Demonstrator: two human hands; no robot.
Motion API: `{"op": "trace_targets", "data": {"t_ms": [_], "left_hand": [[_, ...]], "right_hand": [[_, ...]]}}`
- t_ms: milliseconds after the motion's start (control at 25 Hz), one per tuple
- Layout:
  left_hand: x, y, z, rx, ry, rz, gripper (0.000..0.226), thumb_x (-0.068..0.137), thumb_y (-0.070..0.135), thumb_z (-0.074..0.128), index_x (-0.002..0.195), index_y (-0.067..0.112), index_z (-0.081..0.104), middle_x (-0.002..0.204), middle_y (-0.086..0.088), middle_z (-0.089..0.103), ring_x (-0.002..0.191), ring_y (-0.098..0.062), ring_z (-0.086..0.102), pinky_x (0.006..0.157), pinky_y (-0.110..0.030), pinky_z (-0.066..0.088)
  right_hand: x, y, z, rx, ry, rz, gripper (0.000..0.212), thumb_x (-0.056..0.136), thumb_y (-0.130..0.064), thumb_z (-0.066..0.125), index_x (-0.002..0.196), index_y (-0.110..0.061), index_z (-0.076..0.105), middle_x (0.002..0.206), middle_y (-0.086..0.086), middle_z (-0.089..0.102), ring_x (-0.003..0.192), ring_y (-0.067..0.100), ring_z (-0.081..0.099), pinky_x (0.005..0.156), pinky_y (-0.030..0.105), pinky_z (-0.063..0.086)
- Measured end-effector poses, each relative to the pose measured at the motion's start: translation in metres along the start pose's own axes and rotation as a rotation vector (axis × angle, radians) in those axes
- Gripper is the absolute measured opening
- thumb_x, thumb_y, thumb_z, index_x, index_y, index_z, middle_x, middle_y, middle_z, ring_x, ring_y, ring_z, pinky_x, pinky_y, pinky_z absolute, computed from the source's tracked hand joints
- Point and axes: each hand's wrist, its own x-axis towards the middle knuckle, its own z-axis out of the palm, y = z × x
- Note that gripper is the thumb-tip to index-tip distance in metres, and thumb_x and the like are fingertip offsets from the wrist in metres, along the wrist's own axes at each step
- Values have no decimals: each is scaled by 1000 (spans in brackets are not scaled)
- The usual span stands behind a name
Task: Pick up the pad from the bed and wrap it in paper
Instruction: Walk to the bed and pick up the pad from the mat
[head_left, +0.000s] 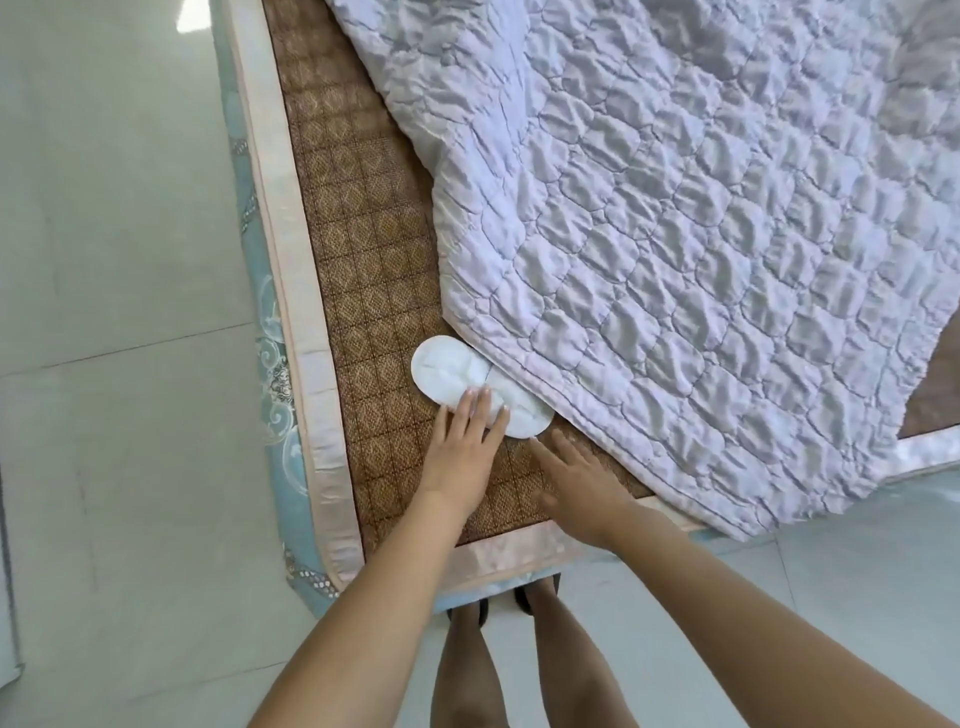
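A white oval pad (447, 366) lies flat on the brown woven mat (363, 249) near the bed's front corner, its far end touching the quilt's edge. My left hand (465, 441) rests palm down with its fingertips on the pad's middle. Just right of it, my right hand (576, 480) hovers low over the mat with fingers spread, its fingertips close to the pad's near end but holding nothing. No paper is in view.
A crumpled pale lilac quilt (701, 234) covers most of the bed to the right. The mat has a pink satin border (291, 291) along the mattress edge. Pale floor tiles (114, 260) lie at left, and my legs (498, 670) stand at the bed's foot.
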Motion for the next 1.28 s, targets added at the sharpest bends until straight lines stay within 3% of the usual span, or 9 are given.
{"op": "trace_targets", "data": {"t_ms": [240,480,640,720,840,920,960,1080,1280], "left_hand": [[-14,14,15,-30,-2,-60,77,87,6,44,148,18,-3,158,-16,-5,145,-33,-6,113,-60,4],[-36,26,6,-35,22,-82,67,91,13,42,147,16,5,157,-18,7,141,-33,16,110,-50,23],[-23,7,-3,37,90,18,76,88,2,46,147,12,1,158,-16,-1,145,-33,2,116,-50,10],[-16,2,-4,119,51,70,71,91,2,41,147,9,-3,158,-17,-4,145,-35,-3,117,-50,6],[-17,1,2,219,-3,136,55,97,6,24,146,2,-1,156,-24,5,143,-41,7,117,-52,11],[-26,-3,6,247,62,186,50,96,5,19,145,-1,11,152,-26,22,139,-40,23,115,-49,21],[-31,-5,9,277,148,223,48,94,6,24,141,0,28,145,-23,40,133,-37,38,111,-45,34],[-45,-8,5,322,299,355,30,77,17,63,104,9,72,99,-7,75,94,-19,70,78,-30,58],[-67,0,-22,165,521,289,26,70,7,74,96,6,71,92,-8,76,82,-16,73,72,-30,60]], "right_hand": [[28,19,-49,212,363,122,48,92,-22,48,135,-14,30,141,16,33,122,37,44,96,45,40],[19,10,-62,162,227,75,34,95,-26,41,128,-16,46,127,14,55,108,32,56,89,40,47],[-2,-7,-15,-104,88,-90,51,97,-26,39,145,-22,23,156,7,22,138,28,29,108,48,35],[-7,-10,3,-160,28,-115,54,97,-25,37,147,-26,15,160,2,7,144,25,15,111,49,27],[-9,-10,14,-156,1,-109,55,97,-24,37,147,-26,14,160,3,4,145,24,12,112,47,26],[-11,-9,12,-141,31,-104,55,97,-23,38,147,-26,15,160,3,7,144,24,14,112,47,27],[-13,-8,10,-147,47,-108,55,97,-22,38,147,-26,15,159,3,9,144,23,14,112,47,26],[-16,-9,3,-200,101,-148,57,96,-20,41,147,-25,15,159,4,13,144,23,15,114,45,23],[-26,-23,-15,-250,237,-237,57,92,-28,52,142,-19,28,150,3,37,139,22,28,112,41,23]]}}
